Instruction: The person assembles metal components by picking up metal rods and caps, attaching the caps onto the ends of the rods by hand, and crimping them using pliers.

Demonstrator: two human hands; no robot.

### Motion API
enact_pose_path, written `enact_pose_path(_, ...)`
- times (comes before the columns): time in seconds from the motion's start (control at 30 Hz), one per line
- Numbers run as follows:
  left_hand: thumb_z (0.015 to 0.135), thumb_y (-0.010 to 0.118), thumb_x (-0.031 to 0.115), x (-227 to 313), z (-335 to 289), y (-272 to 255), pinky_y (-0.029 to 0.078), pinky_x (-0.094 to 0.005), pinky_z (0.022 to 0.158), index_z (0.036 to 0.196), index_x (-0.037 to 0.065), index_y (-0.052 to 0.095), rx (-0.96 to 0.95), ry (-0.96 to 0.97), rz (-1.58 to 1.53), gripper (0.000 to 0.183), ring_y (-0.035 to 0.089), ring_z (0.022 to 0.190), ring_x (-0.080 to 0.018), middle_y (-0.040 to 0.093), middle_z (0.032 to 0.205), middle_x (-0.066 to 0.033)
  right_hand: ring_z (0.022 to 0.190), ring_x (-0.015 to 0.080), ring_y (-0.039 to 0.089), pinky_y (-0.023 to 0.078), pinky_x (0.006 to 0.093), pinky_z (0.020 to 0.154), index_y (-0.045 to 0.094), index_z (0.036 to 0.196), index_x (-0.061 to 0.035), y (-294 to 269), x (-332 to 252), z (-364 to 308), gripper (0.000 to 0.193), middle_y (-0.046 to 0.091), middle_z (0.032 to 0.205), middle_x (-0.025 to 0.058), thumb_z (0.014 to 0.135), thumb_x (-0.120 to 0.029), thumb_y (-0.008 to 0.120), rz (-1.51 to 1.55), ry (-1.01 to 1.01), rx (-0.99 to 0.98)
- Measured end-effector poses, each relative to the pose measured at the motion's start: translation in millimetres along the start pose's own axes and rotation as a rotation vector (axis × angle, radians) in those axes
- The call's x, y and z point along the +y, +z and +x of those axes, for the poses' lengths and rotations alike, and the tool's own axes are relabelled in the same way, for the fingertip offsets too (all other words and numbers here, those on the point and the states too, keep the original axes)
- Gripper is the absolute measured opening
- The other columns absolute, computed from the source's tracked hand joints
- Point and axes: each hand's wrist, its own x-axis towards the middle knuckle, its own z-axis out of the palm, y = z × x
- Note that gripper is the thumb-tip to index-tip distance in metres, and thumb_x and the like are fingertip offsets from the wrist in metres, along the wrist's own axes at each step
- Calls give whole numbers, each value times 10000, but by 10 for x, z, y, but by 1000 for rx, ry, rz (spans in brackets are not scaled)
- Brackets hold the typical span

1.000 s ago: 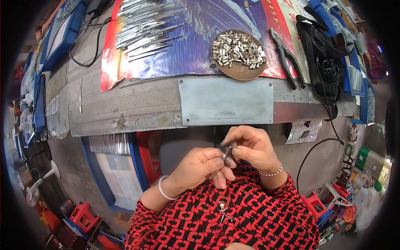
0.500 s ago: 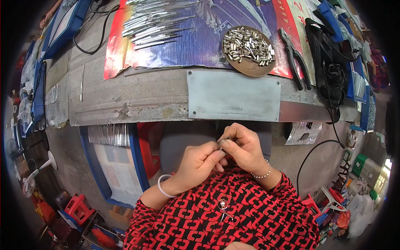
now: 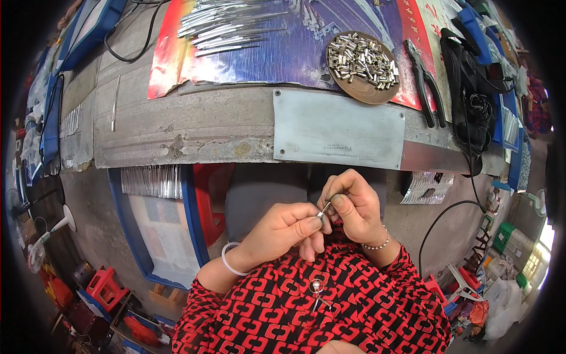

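Observation:
Above my lap, both hands meet at a small, thin metal piece (image 3: 324, 209). My left hand (image 3: 288, 227) is closed, with thumb and forefinger pinching its lower end. From the other side my right hand (image 3: 358, 207) grips the upper end between thumb and fingertips. Only a short silvery length shows between the fingertips, so its full shape is hidden. On the bench, a round brown dish (image 3: 356, 89) carries a heap of small silvery metal sleeves. Further left lie many slender metal strips with pointed ends (image 3: 230, 30), spread over a colourful printed sheet (image 3: 194, 74).
A pale metal plate (image 3: 339, 130) is fixed along the bench's front edge. Dark-handled pliers (image 3: 425, 85) and a black strap with cable (image 3: 471, 100) lie at right. One thin rod (image 3: 115, 103) rests at left. Below the bench stands a blue tray (image 3: 194, 227) beside a red stool (image 3: 209, 203).
My hands have drawn slightly apart, baring the metal piece between the fingertips. The left hand's lower fingers have dropped a little. The whole view has shifted slightly.

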Motion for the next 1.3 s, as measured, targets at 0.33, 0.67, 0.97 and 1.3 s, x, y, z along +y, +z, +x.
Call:
enact_pose_path(0.33,978,426,208,-87,-91,-105,471,-195,508,962,-18,567,-8,4,-4,267,605,564,-103,625,715,-62,727,77,564,457,192,635,520,964,12,31,-102,33,98,566,830,46,908,-68,530,101,152,45)
enact_pose_path(0.67,968,452,190,-80,-408,-242,474,-186,550,962,-21,583,42,65,118,248,595,599,-78,625,746,-43,528,97,359,418,281,565,439,871,-33,33,-13,180,107,397,677,13,942,-108,468,305,-177,364)
enact_pose_path(0.97,861,547,44,-147,-1153,-1211,448,-302,589,1007,-29,623,1280,535,1139,179,550,663,-209,545,830,-124,546,88,448,421,237,549,492,858,24,257,-52,262,154,477,703,46,922,-113,519,72,-33,81)
enact_pose_path(1.3,769,613,20,2,-968,-1730,417,-435,598,790,-11,553,1433,472,1522,71,530,677,-355,522,733,-163,555,64,478,384,201,514,536,835,12,342,-133,326,142,515,652,18,876,-114,587,-281,63,17)
